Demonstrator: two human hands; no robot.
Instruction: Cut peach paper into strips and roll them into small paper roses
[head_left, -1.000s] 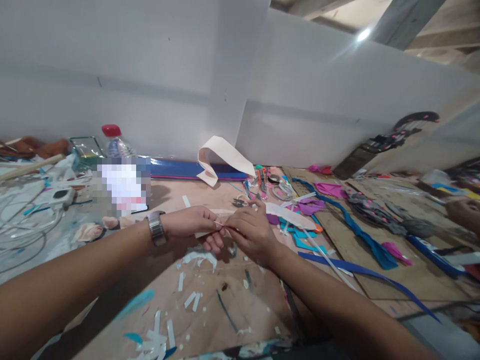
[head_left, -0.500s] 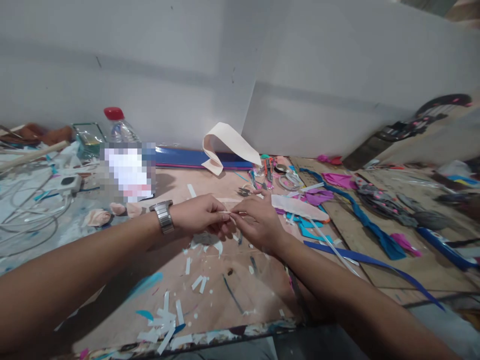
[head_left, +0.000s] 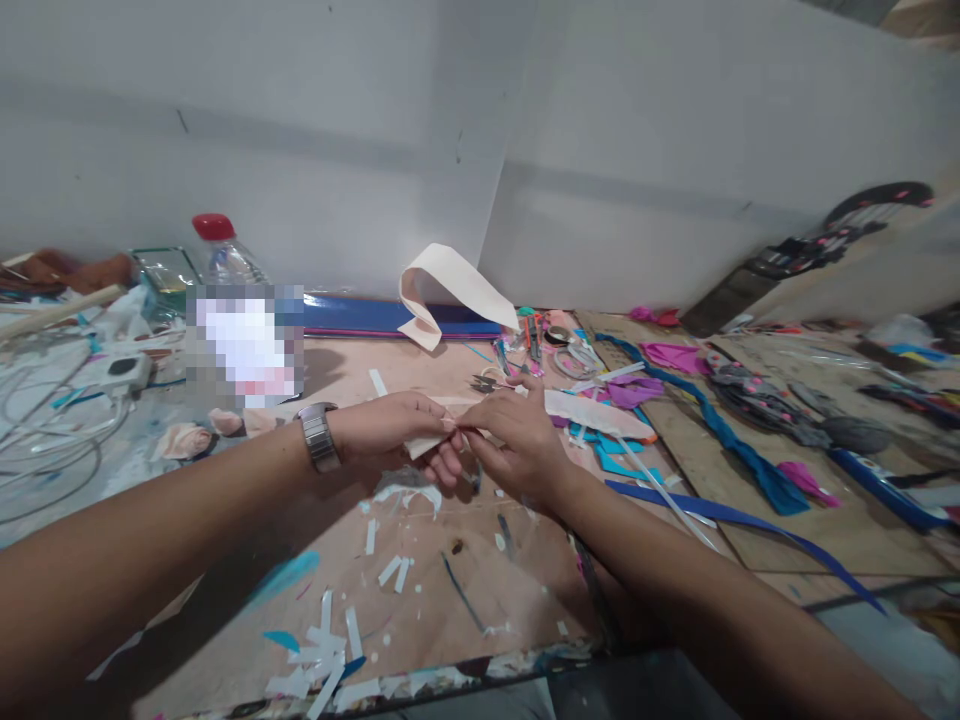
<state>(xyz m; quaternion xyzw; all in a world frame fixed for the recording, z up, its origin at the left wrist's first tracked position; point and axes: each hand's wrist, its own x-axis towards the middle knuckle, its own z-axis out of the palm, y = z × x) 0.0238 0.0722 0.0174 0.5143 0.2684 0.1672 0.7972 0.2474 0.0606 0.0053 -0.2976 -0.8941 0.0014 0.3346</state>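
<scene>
My left hand (head_left: 397, 430), with a metal watch (head_left: 317, 438) on its wrist, pinches a small cream strip of paper or fabric (head_left: 422, 445) just above the worktable. My right hand (head_left: 517, 445) meets it from the right, fingertips pressed onto the same strip where the hands touch. Both hands are closed in a pinch. A longer cream piece (head_left: 600, 414) lies just right of my right hand. A curled cream band (head_left: 450, 295) stands behind the hands near the wall.
White scraps (head_left: 330, 650) litter the pink tabletop (head_left: 420, 590) near its front edge. Scissors and small tools (head_left: 536, 350) lie behind my hands. Blue, purple and magenta strips (head_left: 720, 440) spread to the right. A red-capped bottle (head_left: 221, 255), cables (head_left: 52, 430) and fabric roses (head_left: 184, 440) sit left.
My hands stay joined on the cream strip and have shifted slightly left and down; more of the strip now shows below my left fingers. The view tilted a little.
</scene>
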